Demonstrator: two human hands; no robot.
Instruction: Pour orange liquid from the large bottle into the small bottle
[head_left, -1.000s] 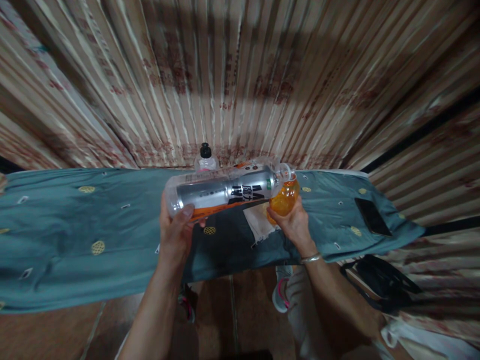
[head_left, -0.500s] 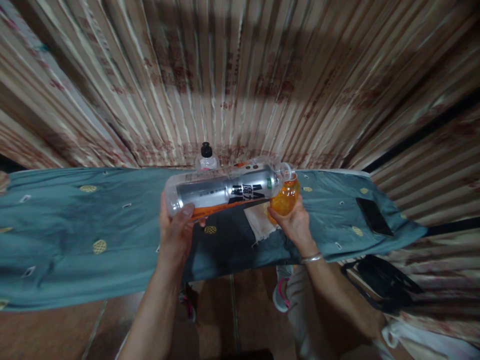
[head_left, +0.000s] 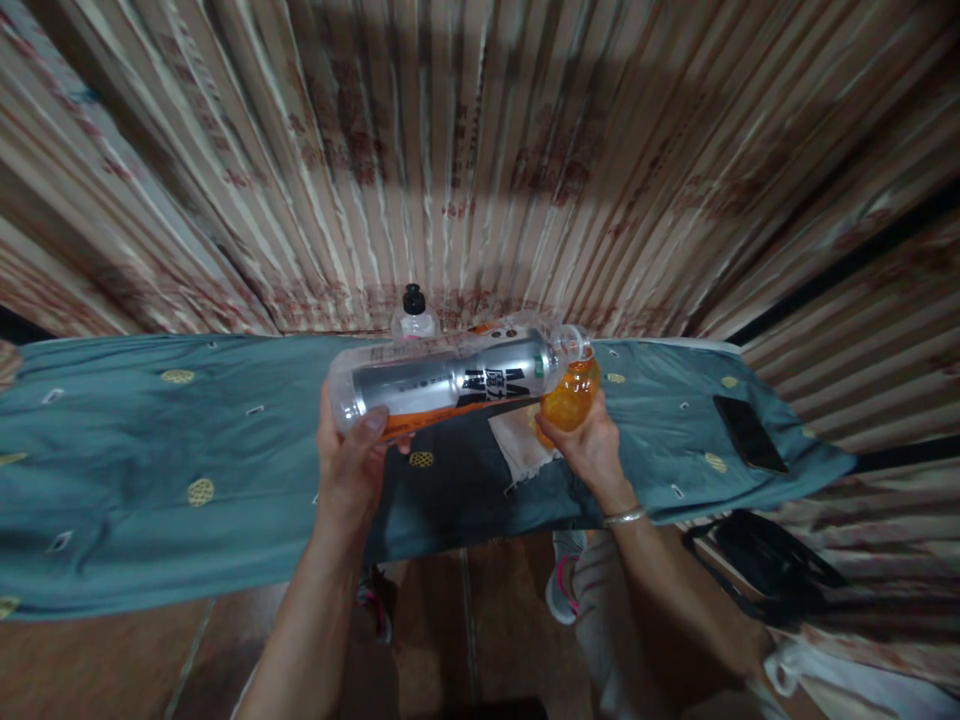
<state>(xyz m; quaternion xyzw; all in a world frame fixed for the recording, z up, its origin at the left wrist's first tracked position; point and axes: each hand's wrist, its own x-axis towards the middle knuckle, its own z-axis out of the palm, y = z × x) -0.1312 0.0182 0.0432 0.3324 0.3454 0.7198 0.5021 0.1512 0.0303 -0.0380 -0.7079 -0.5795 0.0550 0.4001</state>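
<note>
My left hand (head_left: pixel 356 455) is closed around the base of a clear plastic bottle (head_left: pixel 450 385) with a silver, orange and black label. The bottle lies nearly level in the air, its open neck toward the right. Held in my right hand (head_left: pixel 589 445) is a small rounded orange cup or jar (head_left: pixel 571 398), see-through, just under the bottle's mouth. The mouth overlaps the orange vessel's rim; whether they touch I cannot tell. Whether liquid is running between them is also unclear. Beneath my right hand a whitish cloth (head_left: pixel 517 445) lies on the table.
Behind the held bottle stands another clear bottle with a black cap (head_left: pixel 413 300). A dark phone (head_left: pixel 750 433) rests at the right of the teal tablecloth (head_left: pixel 255 450). Patterned curtains (head_left: pixel 465 150) hang behind the table, and a black bag (head_left: pixel 776 560) sits low on the right.
</note>
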